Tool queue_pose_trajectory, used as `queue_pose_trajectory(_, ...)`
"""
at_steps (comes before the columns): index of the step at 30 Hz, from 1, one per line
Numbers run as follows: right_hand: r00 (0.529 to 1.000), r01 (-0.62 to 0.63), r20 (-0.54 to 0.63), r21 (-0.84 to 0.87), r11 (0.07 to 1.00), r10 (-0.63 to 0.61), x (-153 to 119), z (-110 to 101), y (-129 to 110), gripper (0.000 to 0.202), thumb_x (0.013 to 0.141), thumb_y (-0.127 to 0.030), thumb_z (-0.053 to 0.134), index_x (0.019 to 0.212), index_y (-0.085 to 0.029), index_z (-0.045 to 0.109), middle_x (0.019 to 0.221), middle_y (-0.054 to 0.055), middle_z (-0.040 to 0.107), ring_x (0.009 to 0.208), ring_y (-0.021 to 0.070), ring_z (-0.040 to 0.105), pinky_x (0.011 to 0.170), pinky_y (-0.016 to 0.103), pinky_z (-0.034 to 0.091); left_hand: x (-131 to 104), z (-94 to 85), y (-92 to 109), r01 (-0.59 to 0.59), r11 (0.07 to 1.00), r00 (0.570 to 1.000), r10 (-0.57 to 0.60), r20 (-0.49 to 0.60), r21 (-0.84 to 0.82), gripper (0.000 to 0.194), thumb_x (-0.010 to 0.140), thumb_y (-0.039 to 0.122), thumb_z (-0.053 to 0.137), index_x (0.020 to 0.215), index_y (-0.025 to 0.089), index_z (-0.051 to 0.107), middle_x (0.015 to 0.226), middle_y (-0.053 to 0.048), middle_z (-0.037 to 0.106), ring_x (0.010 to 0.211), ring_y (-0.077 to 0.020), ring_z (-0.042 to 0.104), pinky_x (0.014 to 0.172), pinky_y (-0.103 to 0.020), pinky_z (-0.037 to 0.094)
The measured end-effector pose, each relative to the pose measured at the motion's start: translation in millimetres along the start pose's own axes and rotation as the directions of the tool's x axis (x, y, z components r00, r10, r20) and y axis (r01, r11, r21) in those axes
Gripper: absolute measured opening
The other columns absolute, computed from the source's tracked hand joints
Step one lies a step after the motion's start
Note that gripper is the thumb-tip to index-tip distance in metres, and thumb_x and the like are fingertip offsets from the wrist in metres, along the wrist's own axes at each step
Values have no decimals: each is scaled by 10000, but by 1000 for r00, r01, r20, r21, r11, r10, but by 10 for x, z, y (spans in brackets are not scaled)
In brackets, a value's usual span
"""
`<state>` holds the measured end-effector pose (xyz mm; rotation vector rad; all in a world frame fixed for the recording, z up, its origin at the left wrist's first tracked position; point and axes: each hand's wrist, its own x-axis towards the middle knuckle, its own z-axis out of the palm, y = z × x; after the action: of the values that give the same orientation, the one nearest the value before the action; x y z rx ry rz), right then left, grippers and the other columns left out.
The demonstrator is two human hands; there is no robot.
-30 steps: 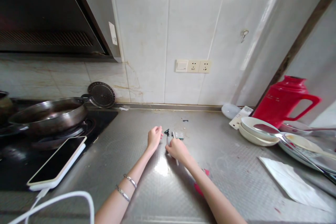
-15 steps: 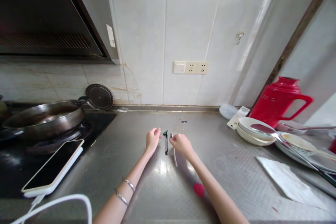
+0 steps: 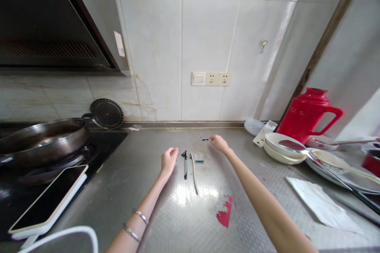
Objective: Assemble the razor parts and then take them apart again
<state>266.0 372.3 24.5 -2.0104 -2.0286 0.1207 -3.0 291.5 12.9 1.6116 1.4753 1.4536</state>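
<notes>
A black-handled razor (image 3: 185, 166) lies upright in view on the steel counter, its head toward the wall. Right of it is a thin pale handle (image 3: 194, 174). Beside that handle's top end sits a small dark blade piece (image 3: 199, 161) with something clear behind it. My left hand (image 3: 169, 161) hovers left of the razor, fingers curled together, and nothing can be made out in them. Farther back, my right hand (image 3: 218, 142) has its fingertips pinched at the right end of a small dark piece (image 3: 205, 140).
On the left stand a pan (image 3: 44, 142) on the stove and a phone (image 3: 50, 201) with a white cable. A red jug (image 3: 305, 114), stacked bowls (image 3: 282, 156) and a white napkin (image 3: 322, 203) are on the right. A red scrap (image 3: 225, 213) lies near the front.
My right hand has moved back and right, away from the pale handle to the small dark piece. The blade piece and the whole red scrap now show. My left hand stays beside the razor.
</notes>
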Motion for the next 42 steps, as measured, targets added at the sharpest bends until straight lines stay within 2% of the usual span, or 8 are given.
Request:
queue_pose_trajectory(6, 995, 89, 54, -90, 992, -85, 205, 98, 15, 338, 850, -204, 401, 1107, -211, 621, 1151, 89, 579, 1016, 173, 556, 789, 212, 413, -3, 15, -29, 17, 1000, 1000, -17, 18, -5, 345, 754, 453, 470, 608, 156, 566, 425, 33, 455, 457, -123, 468, 507, -218, 321)
queue_pose_trajectory(13, 977, 191, 140, -221, 956, -162, 290, 74, -31, 281, 856, -225, 412, 965, -201, 670, 1061, 102, 603, 958, 184, 581, 731, 218, 431, -28, 25, -26, 24, 1000, 999, -24, 37, 1, 340, 777, 434, 451, 605, 157, 548, 439, 38, 440, 457, -113, 440, 506, -215, 303)
queue_pose_trajectory(22, 957, 281, 173, -347, 895, -233, 350, 68, -54, 307, 871, -173, 367, 967, -145, 657, 1032, 150, 605, 938, 199, 596, 744, 244, 449, -7, 30, -44, 29, 1000, 998, -29, 47, 2, 327, 769, 428, 468, 623, 154, 572, 434, 38, 450, 451, -113, 447, 489, -213, 296)
queue_pose_trajectory(32, 942, 333, 178, -401, 853, -284, 364, 120, -42, 314, 854, -113, 361, 983, -100, 648, 1052, 186, 594, 997, 211, 570, 783, 259, 454, 23, -7, 27, 28, 999, 998, -26, 57, -37, 317, 750, 426, 475, 597, 160, 556, 430, 36, 457, 449, -113, 453, 500, -217, 316)
queue_pose_trajectory(42, 945, 316, 209, -372, 873, -253, 423, 79, -107, 288, 828, -97, 410, 946, -104, 672, 1031, 188, 623, 976, 240, 592, 794, 299, 450, 24, 8, -2, 37, 997, 997, -33, 64, -64, 287, 739, 391, 484, 605, 153, 573, 427, 34, 466, 440, -111, 467, 482, -215, 323)
